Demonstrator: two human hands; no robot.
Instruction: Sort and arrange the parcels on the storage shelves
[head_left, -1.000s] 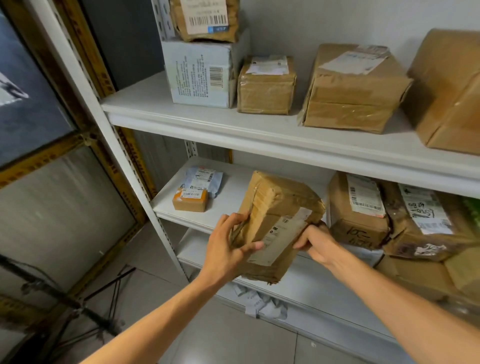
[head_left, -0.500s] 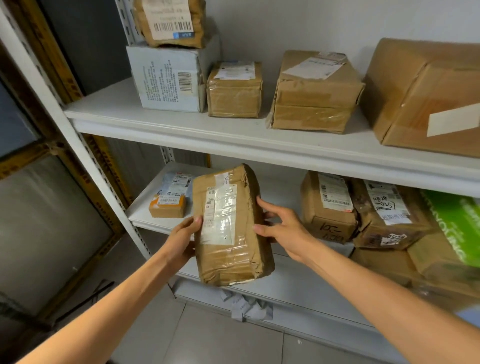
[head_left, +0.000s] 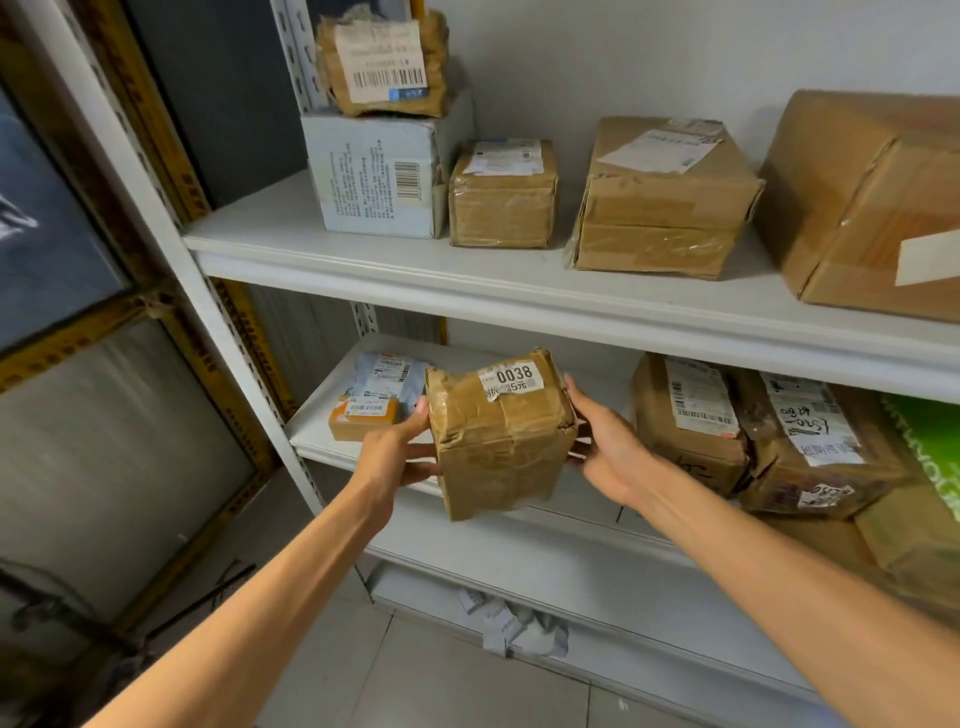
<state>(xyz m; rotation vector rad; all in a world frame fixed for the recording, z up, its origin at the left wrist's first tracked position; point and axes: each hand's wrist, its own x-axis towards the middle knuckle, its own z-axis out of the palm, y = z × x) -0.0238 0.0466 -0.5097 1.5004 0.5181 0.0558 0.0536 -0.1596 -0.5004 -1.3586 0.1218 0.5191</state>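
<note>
Shelving (head_left: 467, 280) of white metal fills the right of the scene against a pale wall (head_left: 597, 62). Grey floor tiles (head_left: 441, 675) lie below, and a gold-framed glass panel (head_left: 104, 415) stands at the left.

The left hand (head_left: 395, 452) and right hand (head_left: 608, 447) clasp the taped parcel (head_left: 498, 447) between them. Each grips one side, thumb on the near face and fingers reaching behind. The parcel is held in the air in front of the middle shelf (head_left: 322, 441), its "0038" label (head_left: 511, 379) facing up.

On the upper shelf a white printed box (head_left: 379, 176) at the left carries a crumpled labelled parcel (head_left: 384, 57). Just right of it stands a small brown box (head_left: 501, 202). A medium brown box (head_left: 660, 208) and a large carton (head_left: 872, 208) follow farther right.

At the left of the middle shelf, a small orange box (head_left: 358, 421) sits in front of a grey mailer bag (head_left: 389, 369); the left hand partly covers it. At the right, two labelled brown parcels (head_left: 685, 426) lean together beside a green box (head_left: 930, 447), filling that side. The stretch of shelf behind the held parcel is hidden.

Crumpled paper (head_left: 514, 623) lies on the floor under the lowest shelf (head_left: 597, 571).
</note>
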